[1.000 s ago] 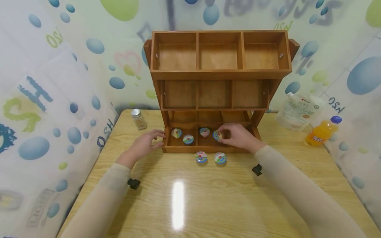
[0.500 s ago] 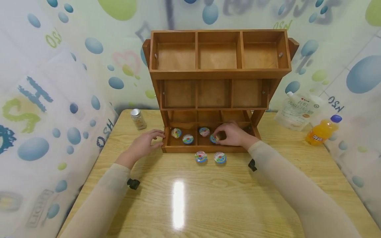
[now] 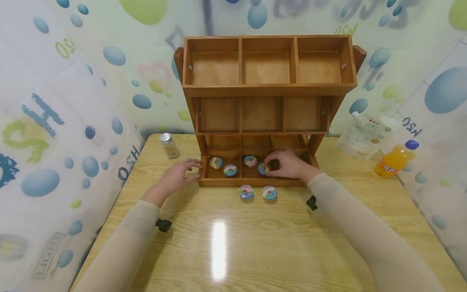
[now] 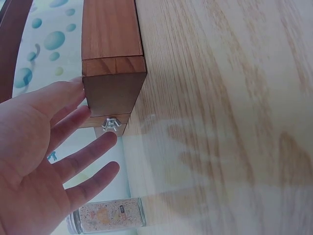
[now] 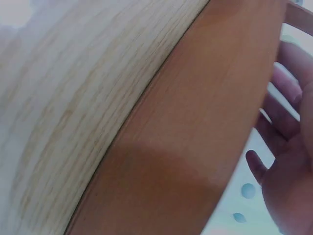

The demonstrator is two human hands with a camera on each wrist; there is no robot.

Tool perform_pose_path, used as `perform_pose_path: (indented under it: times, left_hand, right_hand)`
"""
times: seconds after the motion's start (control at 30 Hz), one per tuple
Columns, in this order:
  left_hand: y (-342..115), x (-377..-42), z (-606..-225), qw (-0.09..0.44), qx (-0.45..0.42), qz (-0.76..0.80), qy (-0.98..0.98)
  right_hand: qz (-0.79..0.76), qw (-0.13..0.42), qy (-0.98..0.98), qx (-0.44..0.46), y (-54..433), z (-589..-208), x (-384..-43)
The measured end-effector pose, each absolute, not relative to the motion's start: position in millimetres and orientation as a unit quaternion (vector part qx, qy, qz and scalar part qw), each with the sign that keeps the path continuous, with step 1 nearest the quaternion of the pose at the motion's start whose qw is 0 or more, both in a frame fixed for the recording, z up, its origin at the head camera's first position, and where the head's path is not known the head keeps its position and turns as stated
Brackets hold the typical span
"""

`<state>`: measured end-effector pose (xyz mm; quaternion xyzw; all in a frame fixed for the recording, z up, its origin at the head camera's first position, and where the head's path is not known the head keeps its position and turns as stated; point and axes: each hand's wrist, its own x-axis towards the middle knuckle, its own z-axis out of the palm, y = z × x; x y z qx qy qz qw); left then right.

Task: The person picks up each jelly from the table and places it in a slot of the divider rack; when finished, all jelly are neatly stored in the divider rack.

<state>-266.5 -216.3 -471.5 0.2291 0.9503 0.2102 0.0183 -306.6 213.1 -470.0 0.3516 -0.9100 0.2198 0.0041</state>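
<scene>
Lidded cup (image 3: 263,168), pinched by the right hand (image 3: 288,164) just below frame centre, has shifted left, nearer a neighbouring cup (image 3: 250,161) in the wooden rack (image 3: 255,183), the left hand (image 3: 174,179) with fingers apart.

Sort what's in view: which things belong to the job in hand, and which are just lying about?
Apparently part of the job:
wooden rack
small cup in the right grip
three other cups in the rack
two cups on the table in front

Likely just lying about:
glass jar
white pouch
orange drink bottle
</scene>
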Motion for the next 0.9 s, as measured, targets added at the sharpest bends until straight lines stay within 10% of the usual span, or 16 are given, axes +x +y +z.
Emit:
perform_pose_path:
  times: [0.9]
  left_hand:
    - [-217.7, -267.9, -471.7, 0.02, 0.229, 0.214, 0.95]
  right_hand:
    - [0.242, 0.04, -0.922, 0.3, 211.7, -476.6, -194.6]
